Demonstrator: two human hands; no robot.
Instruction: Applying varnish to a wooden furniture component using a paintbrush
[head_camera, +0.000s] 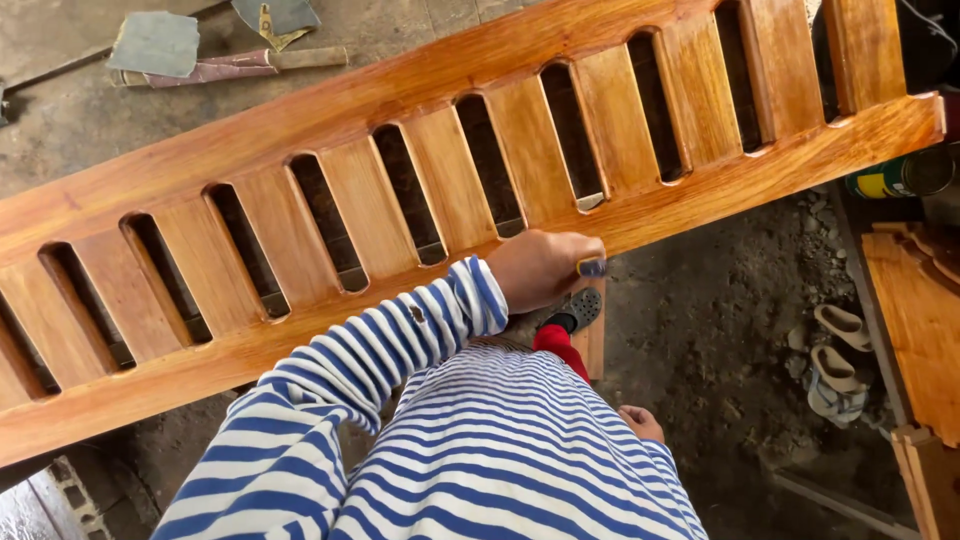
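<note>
- The slatted wooden panel lies across the view on a slant, low at the left and rising to the right, and it runs out of frame at the left edge and the top right.
- Its near rail is a long straight edge; the left hand rests against that edge near the middle, fingers curled together and pinching a small grey piece of sandpaper on the wood.
- The right hand hangs low beside the striped shirt, well apart from the panel; its fingers look loosely curled, but I cannot tell whether it is closed on anything.
- Between the flat slats are narrow slots with rounded ends, through which the floor shows dark.
- The wood is warm orange-brown, smooth and faintly glossy, with clear grain lines running along the rails.
- Open room lies below the near rail on the right: a rough, dusty concrete floor with grit and small rubble.
- A pair of pale sandals sits on that floor, near more orange boards at the right edge.
- A green and yellow tin shows under the panel's right end.
- Beyond the far rail, top left, lie grey sandpaper sheets and a wooden-handled tool.
- A dark clog and a red trouser leg show just below the left hand.
</note>
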